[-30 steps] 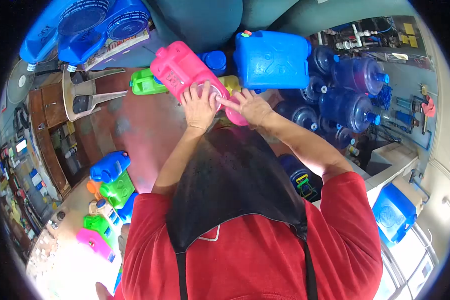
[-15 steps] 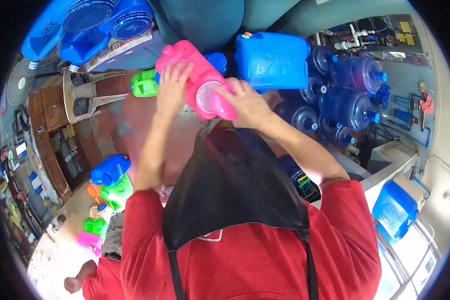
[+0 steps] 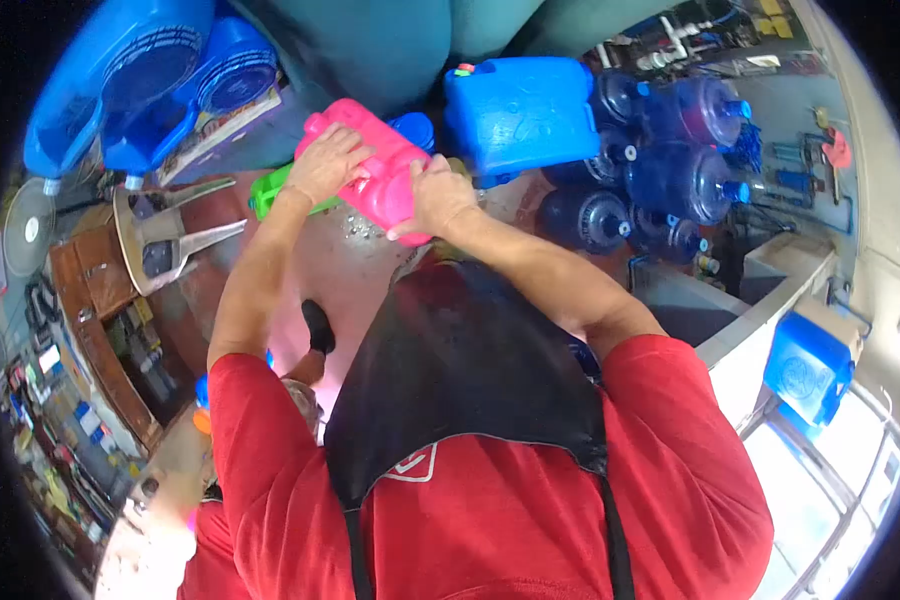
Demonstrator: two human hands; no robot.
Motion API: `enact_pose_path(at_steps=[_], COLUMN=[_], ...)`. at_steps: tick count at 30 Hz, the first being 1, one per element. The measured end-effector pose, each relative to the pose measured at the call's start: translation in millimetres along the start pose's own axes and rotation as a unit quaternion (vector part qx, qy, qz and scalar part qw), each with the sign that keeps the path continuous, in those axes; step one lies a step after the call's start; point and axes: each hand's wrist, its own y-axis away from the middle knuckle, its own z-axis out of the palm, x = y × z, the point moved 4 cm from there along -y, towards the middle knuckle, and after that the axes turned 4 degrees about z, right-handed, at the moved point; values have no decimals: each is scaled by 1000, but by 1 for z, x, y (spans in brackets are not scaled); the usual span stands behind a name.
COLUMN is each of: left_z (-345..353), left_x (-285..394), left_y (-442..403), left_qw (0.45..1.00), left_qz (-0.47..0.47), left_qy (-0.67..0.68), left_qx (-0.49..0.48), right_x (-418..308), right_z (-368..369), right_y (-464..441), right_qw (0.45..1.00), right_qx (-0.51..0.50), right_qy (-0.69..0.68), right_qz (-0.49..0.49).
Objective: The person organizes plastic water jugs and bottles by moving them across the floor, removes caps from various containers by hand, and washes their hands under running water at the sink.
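Note:
A pink plastic water jug point(image 3: 383, 200) is tilted in front of my apron point(image 3: 460, 370), gripped at both ends. My left hand point(image 3: 328, 168) lies over its far left part, fingers bent across the body. Around its near right end wraps my right hand point(image 3: 440, 200), the thumb pressed along the lower edge. A green jug point(image 3: 268, 192) sits just beyond my left wrist, partly hidden by it. Behind the pink jug a blue rounded container point(image 3: 413, 130) shows in part. A large blue jerrycan point(image 3: 520, 115) stands just past my right hand.
Several clear blue round water bottles point(image 3: 680, 185) are stacked at the right, beside a sink basin point(image 3: 675, 305). More blue jugs point(image 3: 155, 70) sit at upper left, near a plastic chair point(image 3: 175, 230). Another person's foot point(image 3: 318, 327) is on the floor, left of my apron.
The pink jug has turned, so its round end no longer faces me. Both hands have shifted their grip along it. The other person's foot has come into view at the left.

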Motion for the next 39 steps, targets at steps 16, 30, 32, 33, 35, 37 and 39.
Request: enact_pose_path(at_steps=[16, 30, 32, 33, 35, 37, 39], left_z=[5, 22, 9, 4, -1, 16, 81], left_x=[3, 12, 10, 9, -14, -27, -54], left_y=[7, 37, 43, 60, 99, 135, 174], left_qw=[997, 993, 981, 979, 905, 865, 752], left_qz=[52, -50, -127, -143, -404, -445, -471], left_qy=[59, -39, -38, -44, 29, 92, 325], left_qx=[22, 104, 145, 137, 132, 212, 326], right_x=[-2, -7, 13, 20, 54, 97, 152], right_z=[37, 18, -14, -31, -27, 5, 62], right_y=[-23, -41, -13, 7, 26, 51, 77], right_qw=[983, 973, 962, 947, 915, 895, 907], right_qx=[157, 2, 47, 62, 112, 160, 82], right_qy=[76, -76, -234, -284, -371, -397, -358], right_qz=[61, 218, 135, 137, 112, 127, 204])
